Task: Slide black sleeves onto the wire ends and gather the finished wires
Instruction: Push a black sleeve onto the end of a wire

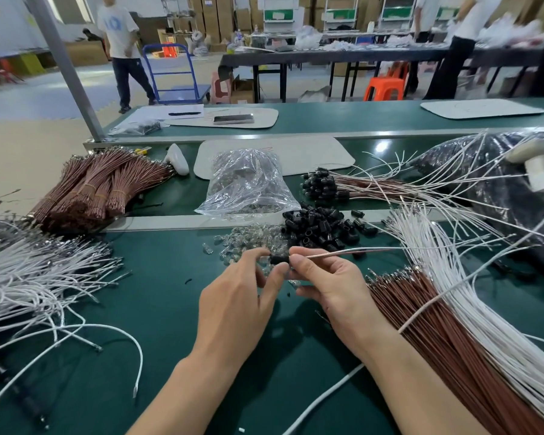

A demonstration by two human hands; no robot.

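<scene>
Green bench surface (157,309) carries a loose pile of small black plastic sleeves (321,227) just behind both hands: left hand (242,296) pinches one black sleeve (279,259), right hand (327,284) pinches the thin brown-and-white wire pair (343,253) at the sleeve.

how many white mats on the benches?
3. Near mat behind the clear bag; left mat and right mat on the far bench. The wires and the dark bag at right may hide more.
</scene>
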